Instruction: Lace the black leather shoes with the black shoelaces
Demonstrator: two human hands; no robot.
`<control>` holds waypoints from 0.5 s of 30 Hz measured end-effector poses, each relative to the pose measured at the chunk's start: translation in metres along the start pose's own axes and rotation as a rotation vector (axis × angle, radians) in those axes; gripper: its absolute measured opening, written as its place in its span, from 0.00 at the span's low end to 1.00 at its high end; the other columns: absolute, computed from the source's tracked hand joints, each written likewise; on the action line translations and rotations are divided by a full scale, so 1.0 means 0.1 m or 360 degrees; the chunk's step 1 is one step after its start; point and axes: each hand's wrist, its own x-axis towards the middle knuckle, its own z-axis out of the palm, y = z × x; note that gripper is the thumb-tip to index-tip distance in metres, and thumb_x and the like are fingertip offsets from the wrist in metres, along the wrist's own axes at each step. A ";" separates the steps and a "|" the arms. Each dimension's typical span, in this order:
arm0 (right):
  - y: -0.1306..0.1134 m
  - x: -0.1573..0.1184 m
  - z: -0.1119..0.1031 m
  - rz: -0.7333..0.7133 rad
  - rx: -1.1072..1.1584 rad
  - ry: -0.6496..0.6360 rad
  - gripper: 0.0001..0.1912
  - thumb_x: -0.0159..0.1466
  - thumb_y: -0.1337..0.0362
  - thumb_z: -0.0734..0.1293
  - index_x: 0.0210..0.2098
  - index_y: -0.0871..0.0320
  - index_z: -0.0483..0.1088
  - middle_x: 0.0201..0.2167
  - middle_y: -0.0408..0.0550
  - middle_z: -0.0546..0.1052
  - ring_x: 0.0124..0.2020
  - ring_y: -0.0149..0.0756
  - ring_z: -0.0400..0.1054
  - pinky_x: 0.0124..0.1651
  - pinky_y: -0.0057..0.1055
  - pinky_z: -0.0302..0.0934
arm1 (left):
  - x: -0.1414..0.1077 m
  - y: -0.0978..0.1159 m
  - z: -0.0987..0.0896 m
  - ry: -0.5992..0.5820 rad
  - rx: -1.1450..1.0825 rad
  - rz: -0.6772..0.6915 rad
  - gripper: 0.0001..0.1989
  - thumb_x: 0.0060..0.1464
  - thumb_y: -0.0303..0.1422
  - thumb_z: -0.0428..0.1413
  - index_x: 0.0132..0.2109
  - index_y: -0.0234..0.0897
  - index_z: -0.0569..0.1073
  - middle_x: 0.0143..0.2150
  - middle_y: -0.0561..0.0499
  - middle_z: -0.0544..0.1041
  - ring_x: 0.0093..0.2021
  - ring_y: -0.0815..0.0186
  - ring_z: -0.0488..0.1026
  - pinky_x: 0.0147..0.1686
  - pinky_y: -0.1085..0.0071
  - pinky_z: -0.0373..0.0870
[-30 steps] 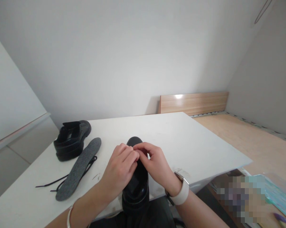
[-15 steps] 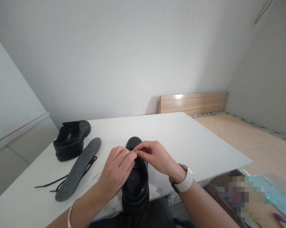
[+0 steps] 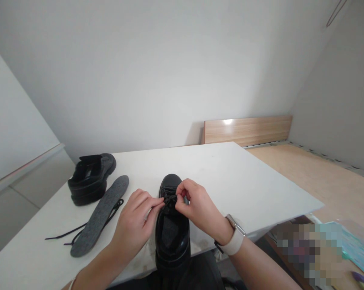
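A black shoe stands at the near edge of the white table, its toe pointing away from me. Dark shoelaces cross its upper and come together in a small knot or bow. My left hand pinches the lace on the left side between thumb and fingertips. On the right side, my right hand pinches the lace too, close to the eyelets. A second black shoe rests at the back left. In front of it lie a grey insole and a loose black lace, partly under the insole.
The white table ends at a wall behind. A wooden board stands upright beyond its far right corner, above a tan surface. Lower right holds a partly blurred pile with a teal item.
My hands were close together over the laces. Now they have drawn apart to either side, and the crossed laces and knot between them show.
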 end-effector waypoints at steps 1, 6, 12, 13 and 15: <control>0.02 -0.01 0.01 0.0010 -0.0016 0.0007 0.08 0.55 0.77 0.62 0.30 0.58 0.64 0.27 0.42 0.68 0.30 0.33 0.64 0.33 0.29 0.56 | -0.02 0.00 0.00 -0.0010 -0.0023 -0.0036 0.06 0.62 0.23 0.56 0.38 0.35 0.76 0.29 0.52 0.71 0.33 0.65 0.67 0.34 0.68 0.65; 0.05 -0.04 -0.01 0.0005 -0.0033 0.0015 0.08 0.57 0.77 0.62 0.31 0.57 0.65 0.29 0.43 0.69 0.32 0.34 0.65 0.36 0.30 0.58 | -0.05 -0.02 -0.01 -0.0091 -0.0096 -0.0120 0.06 0.64 0.25 0.55 0.41 0.38 0.76 0.31 0.52 0.72 0.35 0.65 0.69 0.36 0.70 0.67; -0.24 -0.32 -0.13 -0.0143 0.0032 -0.0135 0.08 0.67 0.70 0.64 0.46 0.57 0.70 0.44 0.49 0.73 0.46 0.38 0.66 0.50 0.34 0.61 | -0.04 -0.30 -0.36 -0.0197 0.0309 -0.0170 0.15 0.67 0.39 0.51 0.56 0.40 0.70 0.49 0.45 0.74 0.51 0.57 0.70 0.52 0.61 0.67; -0.29 -0.40 -0.12 -0.0191 0.0002 -0.0241 0.07 0.68 0.66 0.66 0.46 0.57 0.70 0.44 0.49 0.73 0.46 0.38 0.66 0.49 0.34 0.60 | -0.04 -0.41 -0.46 -0.0187 0.0485 -0.0195 0.18 0.67 0.41 0.49 0.58 0.39 0.68 0.52 0.43 0.73 0.54 0.54 0.68 0.56 0.57 0.65; -0.35 -0.53 -0.08 -0.0295 -0.0129 -0.0407 0.13 0.66 0.54 0.70 0.42 0.57 0.71 0.40 0.47 0.75 0.43 0.40 0.66 0.46 0.36 0.59 | -0.07 -0.68 -0.66 -0.0219 0.0843 -0.0284 0.23 0.67 0.42 0.45 0.62 0.35 0.65 0.57 0.39 0.69 0.58 0.49 0.65 0.61 0.50 0.61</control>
